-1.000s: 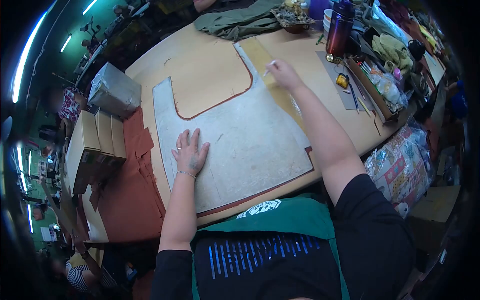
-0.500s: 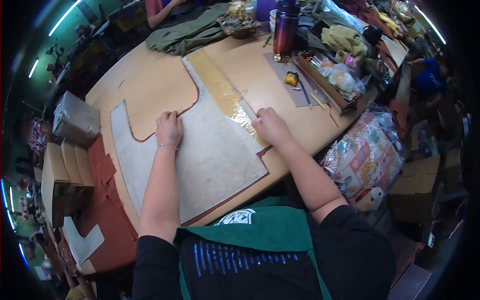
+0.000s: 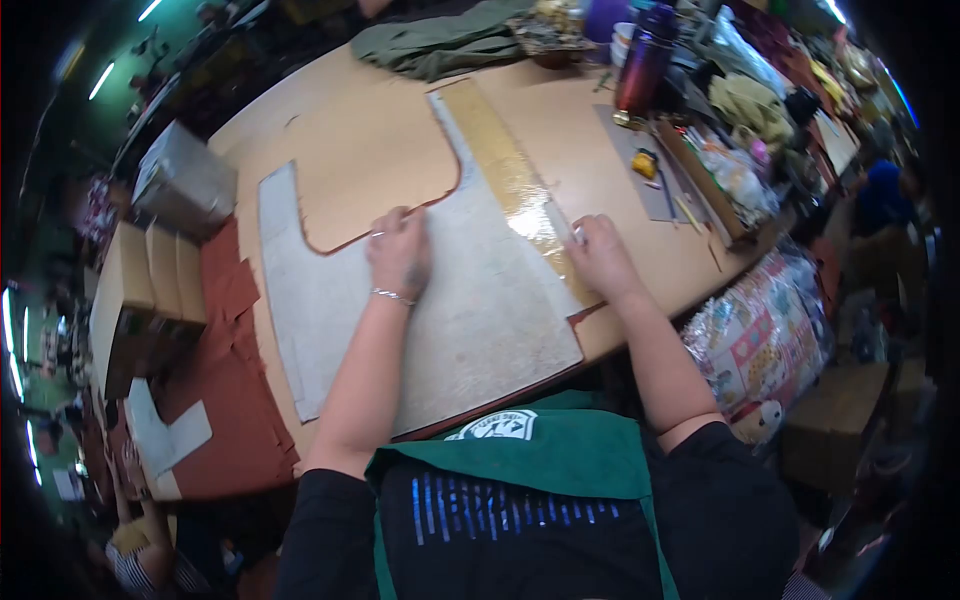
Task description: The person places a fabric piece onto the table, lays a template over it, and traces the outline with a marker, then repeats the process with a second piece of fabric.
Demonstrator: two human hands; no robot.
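A large grey pattern template [image 3: 490, 320] lies flat on the table, its curved cutout facing away from me. Reddish-brown fabric shows as a thin rim beneath its edges. A yellow, shiny taped strip [image 3: 492, 140] runs along its right side. My left hand [image 3: 400, 250] is closed at the cutout's curved edge, with bent fingers gripping the template there. At the right edge of the taped strip, my right hand [image 3: 603, 258] is closed with curled fingers. A small bright spot shows by its fingertips; what they hold is hidden.
Brown fabric [image 3: 235, 400] with a smaller template [image 3: 165, 430] lies at left, near cartons [image 3: 150, 280] and a grey box [image 3: 190, 180]. Olive cloth [image 3: 440, 45], a bottle [image 3: 645, 65] and a filled tray [image 3: 700, 185] stand farther back. A patterned bundle [image 3: 755, 340] sits at right.
The camera view has shifted, so table and template appear farther right. Both hands stay at nearly the same places on the template.
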